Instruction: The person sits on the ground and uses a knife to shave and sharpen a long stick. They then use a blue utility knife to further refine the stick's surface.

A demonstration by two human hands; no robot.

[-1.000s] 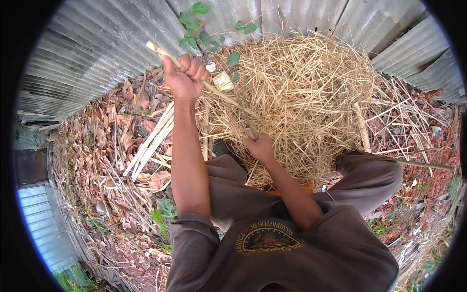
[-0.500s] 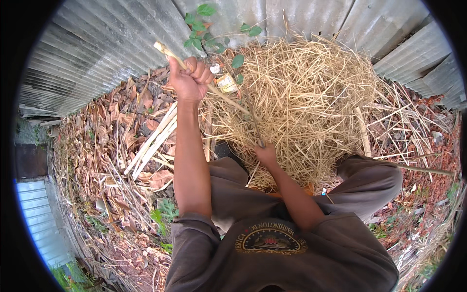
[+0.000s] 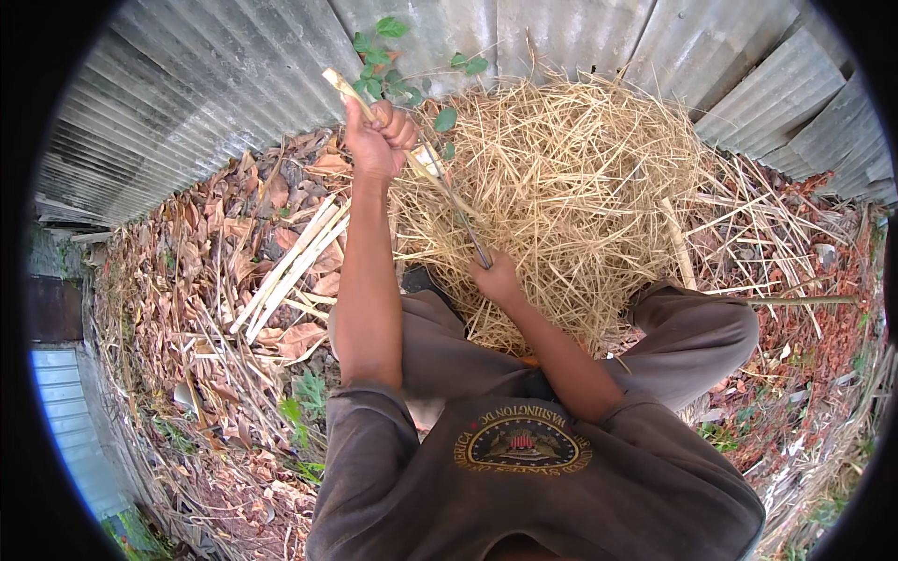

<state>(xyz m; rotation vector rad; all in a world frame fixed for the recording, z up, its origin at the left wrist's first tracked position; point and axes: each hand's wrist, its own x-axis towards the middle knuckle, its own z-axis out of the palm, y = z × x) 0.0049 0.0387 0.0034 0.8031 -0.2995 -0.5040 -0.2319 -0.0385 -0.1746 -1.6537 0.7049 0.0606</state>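
Observation:
My left hand [image 3: 379, 142] is raised toward the far wall, its fingers wrapped round a pale peeled stick [image 3: 342, 86]. The stick slants down to the right from that fist toward my right hand [image 3: 496, 279]. Low over the near side of a heap of shavings, the right hand is closed on a knife [image 3: 475, 239]. Its narrow dark blade points up and to the left, against the lower part of the stick. The handle is mostly hidden in my fingers.
The large heap of pale shavings [image 3: 580, 178] lies between my legs. Several peeled strips [image 3: 292, 266] rest on dry leaves [image 3: 220, 252] at the left. Another pale stick [image 3: 678, 245] leans at the heap's right. Corrugated metal sheets [image 3: 234, 84] wall the far side, with a green plant [image 3: 379, 58] before them.
My left hand and the stick's upper end have shifted slightly right and up. The right hand with the knife has come a little left and up, and the blade shows more plainly.

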